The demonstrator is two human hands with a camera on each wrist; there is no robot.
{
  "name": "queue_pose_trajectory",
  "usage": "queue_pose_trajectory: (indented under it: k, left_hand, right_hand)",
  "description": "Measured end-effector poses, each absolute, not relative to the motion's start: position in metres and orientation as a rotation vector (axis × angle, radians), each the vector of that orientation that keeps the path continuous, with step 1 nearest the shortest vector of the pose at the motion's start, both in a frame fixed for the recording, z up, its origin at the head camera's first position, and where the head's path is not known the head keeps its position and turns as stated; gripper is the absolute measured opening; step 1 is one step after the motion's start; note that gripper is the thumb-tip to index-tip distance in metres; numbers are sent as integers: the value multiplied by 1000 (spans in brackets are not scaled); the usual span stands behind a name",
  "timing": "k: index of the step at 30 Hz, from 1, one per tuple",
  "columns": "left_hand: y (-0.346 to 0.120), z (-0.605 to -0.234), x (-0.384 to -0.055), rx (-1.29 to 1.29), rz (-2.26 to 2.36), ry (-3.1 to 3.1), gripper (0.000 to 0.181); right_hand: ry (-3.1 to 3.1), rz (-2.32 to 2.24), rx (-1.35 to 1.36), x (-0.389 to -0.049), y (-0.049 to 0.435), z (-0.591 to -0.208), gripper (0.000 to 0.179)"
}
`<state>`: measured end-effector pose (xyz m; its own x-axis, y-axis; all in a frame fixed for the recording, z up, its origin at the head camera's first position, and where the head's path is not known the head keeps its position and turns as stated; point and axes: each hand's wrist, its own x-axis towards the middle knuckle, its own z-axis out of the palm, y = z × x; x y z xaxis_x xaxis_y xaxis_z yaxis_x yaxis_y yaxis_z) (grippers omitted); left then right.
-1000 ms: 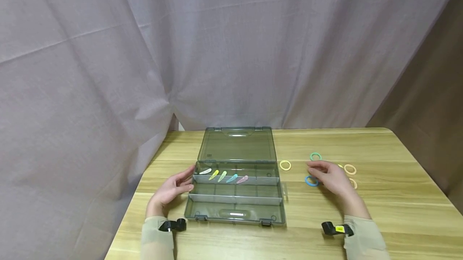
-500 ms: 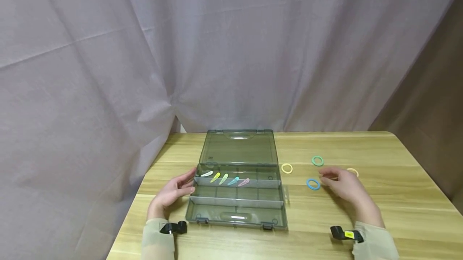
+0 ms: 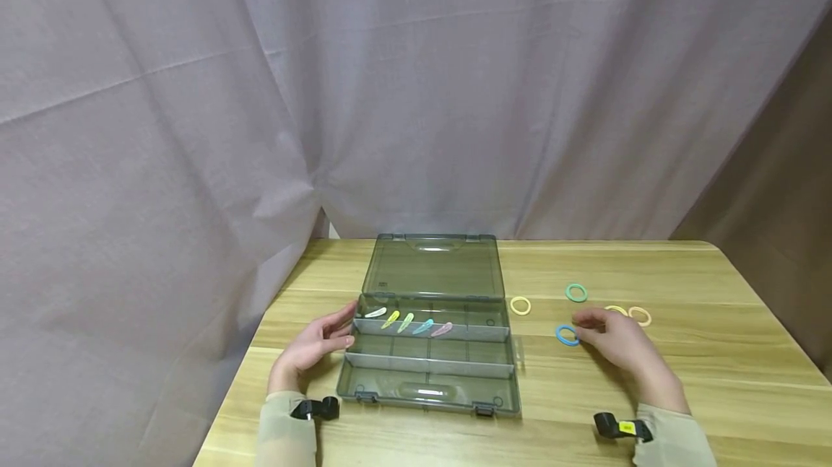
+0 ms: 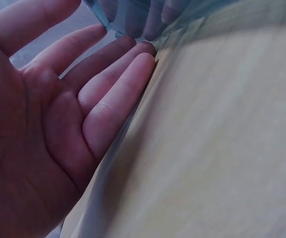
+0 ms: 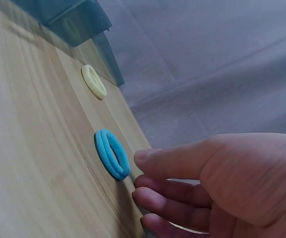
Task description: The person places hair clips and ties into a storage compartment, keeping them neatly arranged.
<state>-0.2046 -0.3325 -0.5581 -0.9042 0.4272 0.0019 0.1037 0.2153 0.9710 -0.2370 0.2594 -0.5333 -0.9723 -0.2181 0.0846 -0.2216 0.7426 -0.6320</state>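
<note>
On the table stands a lidded, see-through dark organizer box [image 3: 429, 366] with its lid folded back. Several snap hair clips [image 3: 406, 322] in white, yellow, green, blue and pink lie in its rear compartment. My left hand [image 3: 312, 346] rests against the box's left side; in the left wrist view its fingers are extended, tips at the box wall. My right hand [image 3: 617, 341] is beside a blue hair tie [image 3: 567, 335] lying on the table. In the right wrist view, thumb and fingers are parted next to this blue hair tie [image 5: 112, 154], with nothing between them.
A yellow hair tie [image 3: 520, 306] lies just right of the box, a green hair tie [image 3: 575, 293] behind the blue one. Beyond my right hand are another yellow hair tie [image 3: 615, 310] and an orange hair tie [image 3: 640, 317]. A grey curtain [image 3: 422, 92] hangs behind the table.
My right hand has drawn back to the right and toward me, from above the blue hair tie to its right side. My left hand stays at the box. The whole view shifts slightly.
</note>
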Motion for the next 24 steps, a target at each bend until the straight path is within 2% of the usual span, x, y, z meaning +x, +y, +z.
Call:
queue_pose_trajectory:
  k: [24]
  left_hand:
    - [-332,-558,-205,503,1768,2198,75]
  right_hand:
    - [-2939,923,296,-241,249,-542,14]
